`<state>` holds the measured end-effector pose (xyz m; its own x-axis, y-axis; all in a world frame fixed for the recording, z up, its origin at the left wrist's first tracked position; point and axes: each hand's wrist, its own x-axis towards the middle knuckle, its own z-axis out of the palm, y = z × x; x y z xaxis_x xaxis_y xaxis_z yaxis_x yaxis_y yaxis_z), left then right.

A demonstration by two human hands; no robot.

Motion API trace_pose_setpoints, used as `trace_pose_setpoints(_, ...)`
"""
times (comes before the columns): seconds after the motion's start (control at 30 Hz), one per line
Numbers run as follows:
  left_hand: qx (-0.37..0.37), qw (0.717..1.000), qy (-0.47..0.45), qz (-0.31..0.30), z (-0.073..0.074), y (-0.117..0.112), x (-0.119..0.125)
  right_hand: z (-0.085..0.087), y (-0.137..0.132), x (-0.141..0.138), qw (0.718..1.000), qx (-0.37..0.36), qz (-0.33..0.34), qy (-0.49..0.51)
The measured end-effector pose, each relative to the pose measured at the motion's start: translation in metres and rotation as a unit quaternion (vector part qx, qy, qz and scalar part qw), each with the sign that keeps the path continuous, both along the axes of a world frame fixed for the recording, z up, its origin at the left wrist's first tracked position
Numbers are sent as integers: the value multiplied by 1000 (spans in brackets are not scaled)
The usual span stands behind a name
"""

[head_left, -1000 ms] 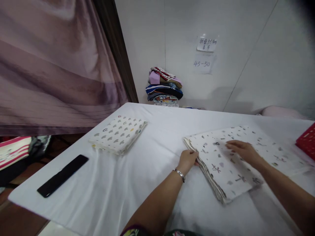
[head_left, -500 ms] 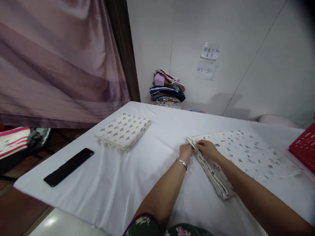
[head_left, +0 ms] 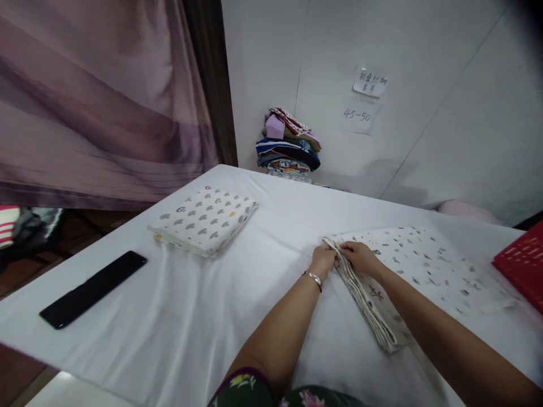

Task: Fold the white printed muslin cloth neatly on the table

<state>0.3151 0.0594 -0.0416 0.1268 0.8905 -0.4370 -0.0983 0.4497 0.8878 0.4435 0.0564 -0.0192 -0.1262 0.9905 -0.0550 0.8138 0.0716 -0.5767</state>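
A white cloth point(head_left: 418, 263) with small grey and brown prints lies on the right half of the table, its left side folded into a thick layered strip. My left hand point(head_left: 323, 261) grips the far left corner of that strip, fingers closed around its edge; a silver bracelet sits on the wrist. Right beside it, my right hand point(head_left: 358, 257) pinches the same layers from the other side, its fingertips partly hidden by the cloth. Farther left lies a second folded white cloth point(head_left: 212, 217) with grey mushroom-like prints, apart from both hands.
A black phone-like slab point(head_left: 93, 289) lies on the white-covered table point(head_left: 203, 316) at the left. At the right edge stands a red perforated basket point(head_left: 524, 263). Folded textiles point(head_left: 288, 144) are stacked against the wall behind. A pinkish curtain point(head_left: 97, 102) hangs at the left.
The camera view has shifted slightly, so the slab and the left cloth appear farther left and nearer. Both hands stay at the strip's far corner, and its layers bend a little more there.
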Motion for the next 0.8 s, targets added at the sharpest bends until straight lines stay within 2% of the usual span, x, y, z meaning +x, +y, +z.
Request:
trace_pose_setpoints(0.23,17,1000,14,6,-5,2,5,5,-4,-3,998,60,2,-24)
trace_pose_setpoints(0.37,23,999,21,7,-7,2,5,3,-7,-6,997,71,8,-18)
trace_pose_setpoints(0.57,23,999,31,11,-7,2,4,1,-8,-7,995,72,27,-63)
trace_pose_setpoints(0.8,17,999,29,10,-8,3,4,9,-10,-12,987,43,58,-146)
